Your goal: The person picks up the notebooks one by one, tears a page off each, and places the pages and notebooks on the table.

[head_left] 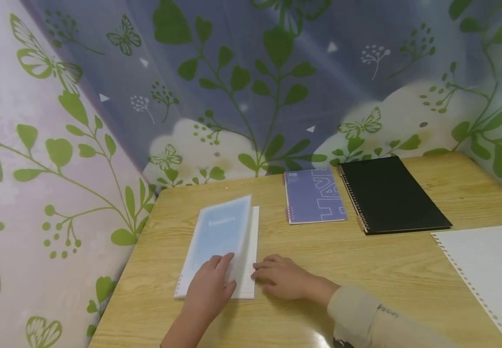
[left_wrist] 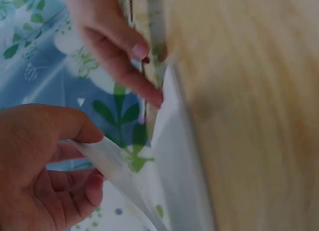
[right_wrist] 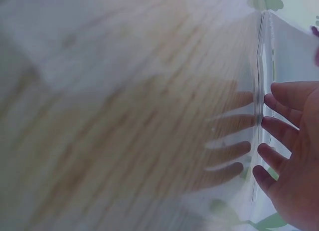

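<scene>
A spiral notebook with a light blue cover [head_left: 218, 232] marked "freedom" lies at the left of the table, its cover raised along the right side over white lined pages [head_left: 249, 261]. My left hand [head_left: 209, 287] pinches the cover's free edge between thumb and fingers; in the left wrist view the lifted sheet [left_wrist: 119, 166] stands apart from the pages beneath. Beside the notebook's right edge is my right hand [head_left: 285, 278], holding nothing. Its loosely extended fingertips reach right to the page edge, and the right wrist view shows these fingers [right_wrist: 279, 133] spread along that edge.
A purple notebook [head_left: 309, 193] and a larger black spiral notebook [head_left: 394, 193] lie toward the back of the wooden table [head_left: 320, 246]. At the right is a white lined page with a punched edge [head_left: 490, 266]. A leaf-patterned curtain [head_left: 233, 96] hangs behind.
</scene>
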The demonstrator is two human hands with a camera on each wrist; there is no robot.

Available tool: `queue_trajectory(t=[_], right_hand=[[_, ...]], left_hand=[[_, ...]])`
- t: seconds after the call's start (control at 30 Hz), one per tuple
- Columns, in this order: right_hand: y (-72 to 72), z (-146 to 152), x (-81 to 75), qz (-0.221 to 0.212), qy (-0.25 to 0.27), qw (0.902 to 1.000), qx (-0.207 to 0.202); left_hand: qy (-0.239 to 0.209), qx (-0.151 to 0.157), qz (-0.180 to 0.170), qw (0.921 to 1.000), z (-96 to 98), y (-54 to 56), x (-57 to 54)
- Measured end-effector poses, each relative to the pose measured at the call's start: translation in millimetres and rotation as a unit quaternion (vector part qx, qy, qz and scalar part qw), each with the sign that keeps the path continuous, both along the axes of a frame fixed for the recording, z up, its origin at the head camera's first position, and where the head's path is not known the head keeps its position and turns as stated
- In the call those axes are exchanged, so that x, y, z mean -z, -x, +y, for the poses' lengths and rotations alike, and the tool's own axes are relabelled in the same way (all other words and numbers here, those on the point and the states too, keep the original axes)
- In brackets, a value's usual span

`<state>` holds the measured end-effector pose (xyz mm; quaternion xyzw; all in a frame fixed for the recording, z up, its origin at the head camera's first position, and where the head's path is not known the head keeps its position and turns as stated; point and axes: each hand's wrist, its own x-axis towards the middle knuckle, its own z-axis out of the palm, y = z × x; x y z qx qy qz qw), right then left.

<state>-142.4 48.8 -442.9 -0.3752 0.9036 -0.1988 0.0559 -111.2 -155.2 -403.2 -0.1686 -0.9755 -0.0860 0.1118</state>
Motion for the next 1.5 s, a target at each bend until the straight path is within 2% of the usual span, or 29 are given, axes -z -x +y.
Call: queue_trajectory(t=[0.1, 0.23, 0.33, 0.43, 0.53, 0.77, 0.97, 1.13, 1.3, 1.43, 1.5], right_hand=[[-0.5, -1.0, 0.1, -0.014, -0.004, 0.9999, 0.007], [-0.5, -0.3, 0.3, -0.025, 0.0, 0.9997, 0.007], [0.6, 0.9, 0.3, -0.032, 0.001, 0.9995, 0.005], [1.8, 1.9, -0.9, -0.04, 0.001, 0.9992, 0.004], [3.2, 1.7, -1.8, -0.043, -0.002, 0.9991, 0.003], [8.0, -6.0, 1.2, -0.038, -0.009, 0.9992, 0.004], [9.1, -7.1, 1.5, -0.033, -0.009, 0.9994, 0.006], [10.0, -5.7, 0.7, -0.018, -0.019, 0.9996, 0.004], [9.3, 3.1, -0.8, 0.016, -0.024, 0.9996, 0.002], [9.7, 27.8, -5.4, 0.024, 0.0, 0.9995, 0.02], [11.8, 45.1, -7.6, 0.022, 0.012, 0.9985, 0.049]], left_hand=[[0.018, -0.011, -0.049, 0.9986, 6.9, -2.3, 10.5], [0.037, -0.027, -0.083, 0.9955, 13.2, -2.9, 20.3], [0.062, -0.031, -0.092, 0.9934, 15.6, -3.4, 23.9], [0.082, -0.021, -0.085, 0.9928, 15.8, -3.8, 26.2], [0.079, -0.009, -0.089, 0.9929, 15.0, -3.4, 26.4], [0.049, -0.006, -0.142, 0.9886, 7.5, 0.7, 25.9], [0.059, 0.004, -0.133, 0.9894, 4.2, 5.9, 28.6], [0.071, -0.009, -0.142, 0.9874, 5.5, 10.2, 25.0], [0.068, -0.014, -0.172, 0.9827, 5.5, 10.1, 20.9], [0.038, -0.001, -0.219, 0.9749, 5.0, 8.9, 9.4], [0.018, 0.007, -0.232, 0.9726, 4.8, 9.4, -0.9]])
